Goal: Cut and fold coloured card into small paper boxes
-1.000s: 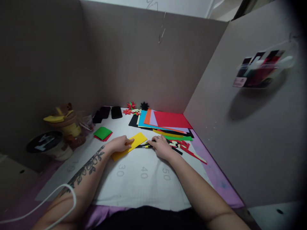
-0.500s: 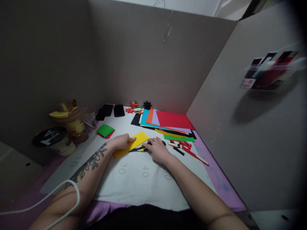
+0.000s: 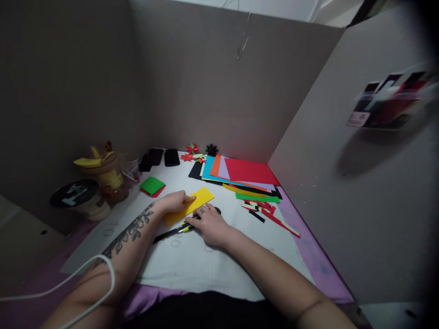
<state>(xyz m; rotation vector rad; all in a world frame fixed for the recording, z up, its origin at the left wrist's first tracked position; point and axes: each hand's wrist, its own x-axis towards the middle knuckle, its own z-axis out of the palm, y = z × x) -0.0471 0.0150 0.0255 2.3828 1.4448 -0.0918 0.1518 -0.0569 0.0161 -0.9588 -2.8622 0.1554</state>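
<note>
My left hand (image 3: 176,202) is pressed on a yellow paper strip (image 3: 200,197), its fingers curled and one digit pointing across the sheet. The strip lies slanted on the white table cover. In my right hand (image 3: 209,224) is a knife (image 3: 171,233), its long dark blade out and its black-and-yellow handle partly hidden under my fingers. The blade points left toward my left forearm, just below the strip's near edge and apart from it.
Green and red paper squares (image 3: 152,185) lie to the left. Coloured sheets (image 3: 247,171) are stacked at the back, with paper scraps (image 3: 262,208) before them. Folded paper stars (image 3: 192,148), black phones (image 3: 171,157) and a lidded tub (image 3: 80,198) stand farther off. A white cable (image 3: 111,278) crosses my left arm.
My right hand has moved left and toward me with the knife, so the blade now sits off the yellow strip's edge. My left hand stays on the strip.
</note>
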